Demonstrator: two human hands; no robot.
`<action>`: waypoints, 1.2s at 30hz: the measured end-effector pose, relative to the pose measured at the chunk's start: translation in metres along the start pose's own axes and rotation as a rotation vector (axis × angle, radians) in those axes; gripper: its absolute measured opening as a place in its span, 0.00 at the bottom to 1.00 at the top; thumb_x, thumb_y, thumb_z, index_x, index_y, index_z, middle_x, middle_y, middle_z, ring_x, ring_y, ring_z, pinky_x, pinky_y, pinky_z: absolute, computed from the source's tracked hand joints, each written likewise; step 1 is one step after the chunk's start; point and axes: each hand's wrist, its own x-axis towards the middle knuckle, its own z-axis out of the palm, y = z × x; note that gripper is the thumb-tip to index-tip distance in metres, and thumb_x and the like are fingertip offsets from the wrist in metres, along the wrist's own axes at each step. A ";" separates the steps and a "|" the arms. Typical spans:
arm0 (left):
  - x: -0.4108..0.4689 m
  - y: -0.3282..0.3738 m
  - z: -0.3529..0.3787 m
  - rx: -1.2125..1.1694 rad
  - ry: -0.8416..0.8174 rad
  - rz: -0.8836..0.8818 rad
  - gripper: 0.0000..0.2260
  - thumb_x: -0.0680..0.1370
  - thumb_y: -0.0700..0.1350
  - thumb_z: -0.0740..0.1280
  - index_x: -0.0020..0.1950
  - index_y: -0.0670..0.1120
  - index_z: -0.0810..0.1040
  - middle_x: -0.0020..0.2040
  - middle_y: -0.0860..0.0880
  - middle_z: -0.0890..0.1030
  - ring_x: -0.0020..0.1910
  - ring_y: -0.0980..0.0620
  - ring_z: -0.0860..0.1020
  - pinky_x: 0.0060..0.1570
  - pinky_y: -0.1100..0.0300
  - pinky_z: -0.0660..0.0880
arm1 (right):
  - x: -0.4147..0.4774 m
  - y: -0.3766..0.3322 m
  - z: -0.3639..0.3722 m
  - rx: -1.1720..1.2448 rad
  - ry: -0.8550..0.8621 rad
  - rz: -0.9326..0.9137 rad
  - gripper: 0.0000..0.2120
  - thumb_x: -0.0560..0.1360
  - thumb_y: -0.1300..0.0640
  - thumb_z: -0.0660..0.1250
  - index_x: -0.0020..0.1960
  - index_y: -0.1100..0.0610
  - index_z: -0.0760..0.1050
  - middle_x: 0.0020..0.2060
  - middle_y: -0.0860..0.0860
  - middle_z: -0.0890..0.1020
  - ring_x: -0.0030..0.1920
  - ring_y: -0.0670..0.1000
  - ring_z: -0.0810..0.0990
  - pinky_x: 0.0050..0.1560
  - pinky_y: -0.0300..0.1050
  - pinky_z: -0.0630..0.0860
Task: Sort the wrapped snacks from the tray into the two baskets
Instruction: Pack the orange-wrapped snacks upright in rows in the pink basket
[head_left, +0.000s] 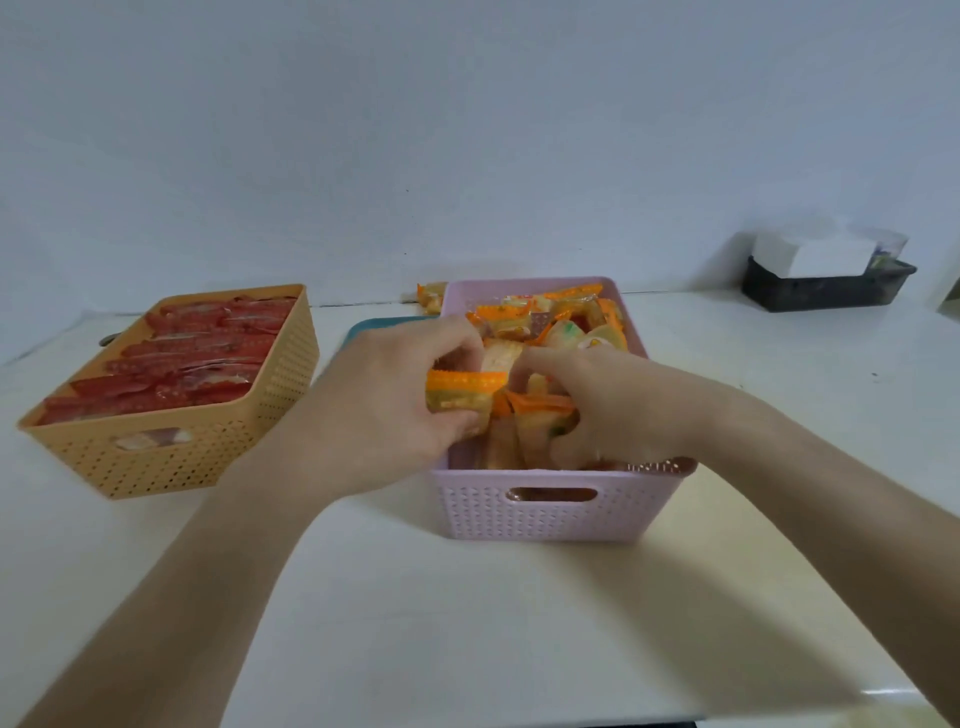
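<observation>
The white table (467, 623) carried all items, set against a plain wall.

The orange basket (171, 467) stood on the left side of the table, filled with rows of red packets (197, 353). The pink basket (561, 514) stood at centre, well apart from the orange one, and held a heap of orange-and-yellow packets (571, 317).

A black bin (826, 293) with white paper in it sat at the far right, by the wall.

The teal tray (374, 325) lay behind the left hand, just beside the pink basket. Only one corner was visible, so its contents could not be determined.

The left hand (384, 400) was over the near left part of the pink basket, fingers and thumb curled round an orange-edged packet (462, 389). The right hand (618, 405) was inside the same basket, fingers curled round a second packet (540, 408); the view here was blurred.

One loose packet (431, 296) lay on the table behind the pink basket's far left corner.
</observation>
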 end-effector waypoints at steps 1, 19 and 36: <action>0.000 -0.002 -0.002 -0.017 -0.025 0.004 0.15 0.66 0.47 0.77 0.49 0.56 0.78 0.41 0.61 0.77 0.43 0.64 0.74 0.42 0.73 0.67 | 0.000 0.000 -0.001 -0.018 0.011 -0.002 0.18 0.69 0.54 0.69 0.58 0.47 0.70 0.35 0.41 0.70 0.39 0.45 0.70 0.34 0.36 0.66; 0.018 0.019 0.008 0.253 -0.412 0.064 0.11 0.73 0.48 0.71 0.54 0.56 0.79 0.44 0.58 0.77 0.48 0.55 0.75 0.48 0.57 0.74 | 0.000 0.002 0.002 0.324 0.198 0.050 0.06 0.71 0.58 0.65 0.45 0.47 0.74 0.36 0.41 0.74 0.40 0.44 0.72 0.37 0.33 0.65; 0.003 0.001 -0.002 -0.026 -0.228 0.004 0.11 0.71 0.52 0.69 0.53 0.58 0.80 0.45 0.58 0.81 0.45 0.58 0.78 0.47 0.61 0.73 | -0.011 -0.005 -0.019 0.424 -0.370 0.089 0.12 0.76 0.45 0.66 0.57 0.49 0.77 0.41 0.40 0.83 0.41 0.39 0.80 0.46 0.32 0.76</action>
